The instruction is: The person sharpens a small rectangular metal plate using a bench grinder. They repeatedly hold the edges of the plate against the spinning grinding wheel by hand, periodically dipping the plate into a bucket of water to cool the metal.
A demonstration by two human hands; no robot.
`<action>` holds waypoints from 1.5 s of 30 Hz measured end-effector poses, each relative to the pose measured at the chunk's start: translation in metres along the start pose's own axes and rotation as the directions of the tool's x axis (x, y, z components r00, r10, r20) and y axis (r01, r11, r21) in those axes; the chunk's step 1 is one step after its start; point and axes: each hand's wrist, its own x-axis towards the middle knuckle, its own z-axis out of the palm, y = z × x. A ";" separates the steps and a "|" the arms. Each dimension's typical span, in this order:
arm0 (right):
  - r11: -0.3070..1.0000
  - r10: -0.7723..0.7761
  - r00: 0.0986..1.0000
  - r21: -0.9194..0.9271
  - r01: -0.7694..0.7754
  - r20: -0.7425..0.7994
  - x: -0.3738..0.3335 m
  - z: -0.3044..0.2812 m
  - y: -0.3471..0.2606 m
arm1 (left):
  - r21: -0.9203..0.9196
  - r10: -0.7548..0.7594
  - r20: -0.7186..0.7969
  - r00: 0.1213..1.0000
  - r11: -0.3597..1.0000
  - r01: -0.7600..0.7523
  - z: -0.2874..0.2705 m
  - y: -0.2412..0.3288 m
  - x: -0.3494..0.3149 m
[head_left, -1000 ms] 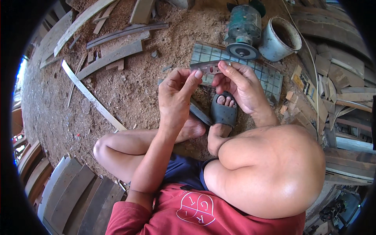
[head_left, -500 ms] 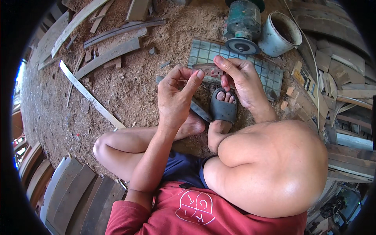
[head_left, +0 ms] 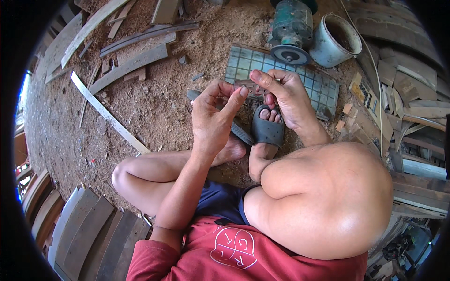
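Note:
Between my two hands is a small flat brownish plate (head_left: pixel 244 83) with holes in it, held above the ground near the tiled slab. My left hand (head_left: pixel 213 112) pinches its left end between thumb and fingers. At the other end, my right hand (head_left: pixel 287 96) grips it with the thumb on top and the fingers curled behind. My fingers cover much of the plate, and its exact kind is hard to make out. Just beyond the hands stands a green bench grinder (head_left: pixel 291 28) with a grey disc wheel (head_left: pixel 289 55) facing me.
A tiled slab (head_left: pixel 323 91) lies under the grinder, with a white bucket (head_left: pixel 320 42) to its right. Curved wood pieces (head_left: pixel 131 65) and a pale strip (head_left: pixel 108 114) lie on the sawdust-covered ground at left. Wood offcuts (head_left: pixel 408 89) pile up at right, and a thin cable (head_left: pixel 372 61) runs past.
The plate has tilted so less of its face shows. My left hand has shifted slightly to the right, and my right thumb slightly left.

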 end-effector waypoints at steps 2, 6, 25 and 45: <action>1.000 -0.002 1.000 0.001 0.002 -0.003 0.000 -0.001 0.000 | -0.033 -0.011 0.003 1.000 0.999 0.011 0.003 0.003 -0.001; 1.000 0.005 1.000 -0.007 -0.005 0.009 -0.001 0.000 -0.001 | -0.063 -0.031 0.006 0.999 0.997 0.032 0.000 0.005 -0.002; 0.997 -0.001 1.000 0.072 0.001 0.006 0.000 -0.001 0.005 | -0.161 -0.062 0.020 0.998 0.985 0.065 0.002 -0.002 -0.003; 0.995 -0.081 0.996 -0.063 0.083 0.025 0.000 -0.003 0.008 | -0.340 -0.160 0.070 0.985 0.924 0.174 -0.003 -0.011 -0.001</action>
